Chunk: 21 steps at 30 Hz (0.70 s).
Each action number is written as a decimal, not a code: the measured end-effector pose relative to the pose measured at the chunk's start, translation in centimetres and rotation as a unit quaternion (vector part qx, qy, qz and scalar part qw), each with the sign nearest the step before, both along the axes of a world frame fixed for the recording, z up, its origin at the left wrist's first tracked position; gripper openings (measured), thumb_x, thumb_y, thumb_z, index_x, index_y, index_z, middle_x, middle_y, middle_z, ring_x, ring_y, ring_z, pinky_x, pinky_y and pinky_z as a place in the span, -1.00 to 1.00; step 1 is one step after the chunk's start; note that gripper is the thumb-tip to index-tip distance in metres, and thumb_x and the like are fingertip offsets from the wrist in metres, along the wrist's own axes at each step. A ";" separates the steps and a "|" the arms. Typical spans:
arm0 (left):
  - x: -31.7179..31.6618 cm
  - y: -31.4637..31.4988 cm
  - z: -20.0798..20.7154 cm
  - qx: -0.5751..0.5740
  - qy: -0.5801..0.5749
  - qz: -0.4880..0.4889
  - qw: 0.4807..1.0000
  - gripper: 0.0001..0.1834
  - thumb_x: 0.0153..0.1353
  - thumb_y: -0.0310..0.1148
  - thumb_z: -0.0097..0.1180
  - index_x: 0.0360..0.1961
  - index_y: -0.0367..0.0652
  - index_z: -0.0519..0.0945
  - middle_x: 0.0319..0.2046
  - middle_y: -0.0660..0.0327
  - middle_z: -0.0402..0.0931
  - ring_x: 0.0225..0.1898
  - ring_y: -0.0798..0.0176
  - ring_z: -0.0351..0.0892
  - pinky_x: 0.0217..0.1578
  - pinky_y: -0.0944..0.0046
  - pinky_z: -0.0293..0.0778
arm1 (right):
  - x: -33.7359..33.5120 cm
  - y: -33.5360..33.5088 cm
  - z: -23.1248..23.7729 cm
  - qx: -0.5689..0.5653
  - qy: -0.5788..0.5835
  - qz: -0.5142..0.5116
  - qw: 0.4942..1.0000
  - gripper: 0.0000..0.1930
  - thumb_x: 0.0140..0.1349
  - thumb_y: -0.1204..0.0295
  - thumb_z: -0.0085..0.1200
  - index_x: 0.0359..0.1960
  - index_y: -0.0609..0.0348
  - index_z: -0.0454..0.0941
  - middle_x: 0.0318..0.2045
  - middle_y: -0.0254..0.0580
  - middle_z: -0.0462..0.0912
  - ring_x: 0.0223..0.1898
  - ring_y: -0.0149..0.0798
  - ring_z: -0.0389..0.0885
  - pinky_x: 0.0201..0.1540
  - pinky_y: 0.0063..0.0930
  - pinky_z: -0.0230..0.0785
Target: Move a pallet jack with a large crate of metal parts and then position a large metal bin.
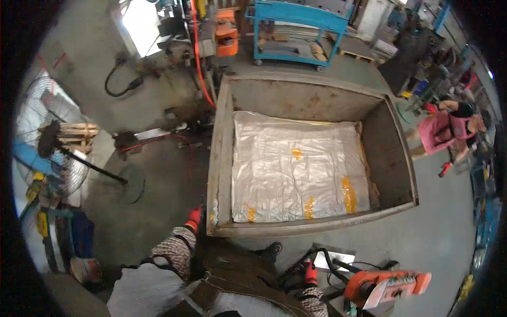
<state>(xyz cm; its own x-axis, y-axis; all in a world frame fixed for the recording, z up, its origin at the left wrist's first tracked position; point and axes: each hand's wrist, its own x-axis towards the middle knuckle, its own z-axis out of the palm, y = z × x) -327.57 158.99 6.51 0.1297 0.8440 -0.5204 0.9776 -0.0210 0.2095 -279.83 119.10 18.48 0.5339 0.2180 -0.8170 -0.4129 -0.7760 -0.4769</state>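
Note:
A large open metal bin [317, 230] stands in front of me. A crinkled silvery sheet [280, 169] with yellow-orange patches covers what lies inside. My left hand [195, 218], in a red glove, is beside the bin's near left corner; its fingers are too small and blurred to read, and I cannot tell whether it touches the rim. My right hand [310, 272], also red-gloved, is at my right side, closed around the black looped handle [326, 258] of an orange wheeled machine that looks like a pallet truck [388, 288].
A blue trolley [296, 18] stands beyond the bin. On the left are a large floor fan [55, 142] and wooden pallets [79, 134]. A red hose [197, 58] hangs near the bin's far left corner. A person in pink [441, 131] is at the right.

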 end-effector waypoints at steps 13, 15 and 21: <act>14.1 -16.6 12.5 0.151 -0.176 0.344 0.910 -0.37 -0.05 0.03 0.08 -0.06 -0.22 0.36 -0.23 -0.10 0.43 -0.14 -0.14 0.39 -0.15 0.02 0.34 | 19.5 -0.4 4.2 0.210 0.103 -0.278 0.932 -0.22 0.06 -0.13 -0.11 0.21 0.06 -0.03 0.13 0.01 0.19 0.05 0.02 0.28 0.00 -0.13 0.20; 17.9 -17.5 15.6 -0.207 -0.287 0.594 0.722 -0.39 0.06 0.09 -0.11 -0.16 -0.30 0.42 -0.27 -0.03 0.49 -0.24 0.00 0.48 -0.26 0.05 0.41 | 22.6 -2.9 2.9 0.193 0.105 -0.263 0.939 -0.23 0.05 -0.15 -0.12 0.21 -0.02 0.00 0.12 0.01 0.20 0.06 0.02 0.27 -0.01 -0.12 0.20; 22.5 -15.9 15.9 -0.063 -0.533 0.517 0.666 -0.40 0.02 0.18 -0.10 -0.17 -0.14 0.46 -0.36 0.11 0.48 -0.38 0.08 0.45 -0.30 0.07 0.39 | 26.8 -8.5 0.5 0.147 0.111 -0.306 0.934 -0.26 0.04 -0.20 -0.16 0.15 0.02 0.14 0.08 -0.14 0.27 -0.01 -0.15 0.37 -0.10 -0.29 0.29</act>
